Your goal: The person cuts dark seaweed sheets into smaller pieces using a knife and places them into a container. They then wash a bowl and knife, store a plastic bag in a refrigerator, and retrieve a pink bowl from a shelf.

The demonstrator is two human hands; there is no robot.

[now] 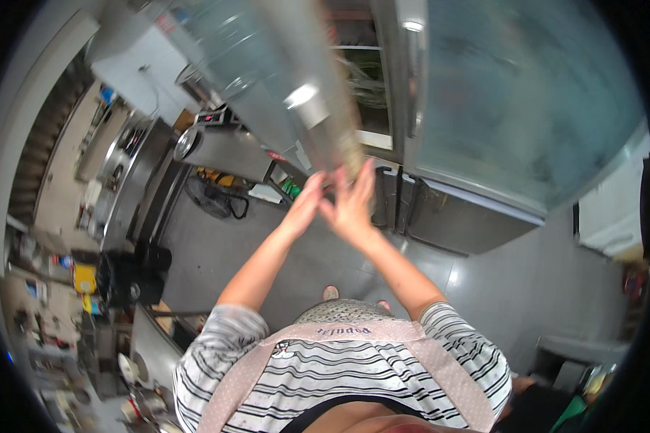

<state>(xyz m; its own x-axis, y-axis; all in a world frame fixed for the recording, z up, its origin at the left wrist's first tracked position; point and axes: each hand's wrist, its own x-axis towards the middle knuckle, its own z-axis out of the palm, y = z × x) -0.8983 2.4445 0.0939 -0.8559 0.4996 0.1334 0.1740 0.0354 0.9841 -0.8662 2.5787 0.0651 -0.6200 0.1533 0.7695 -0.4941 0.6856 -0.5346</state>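
Observation:
A glass-fronted refrigerator door (249,70) with a metal frame stands partly open in front of me. My left hand (304,208) is at the lower part of its edge, fingertips against or very near the frame; blur hides the exact contact. Beside it, my right hand (352,208) reaches up with fingers spread at the same edge, palm towards the door. Through the gap, plastic-wrapped greens (365,81) show on a shelf. On the right, the second glass door (514,97), fogged, is closed, with a vertical metal handle (415,81).
Below the doors are dark lower panels (455,216). To the left, a steel table (227,154) carries a digital scale (212,118); a black bag (208,195) lies on the floor under it. A steel counter (135,173) and black bin (132,279) stand farther left.

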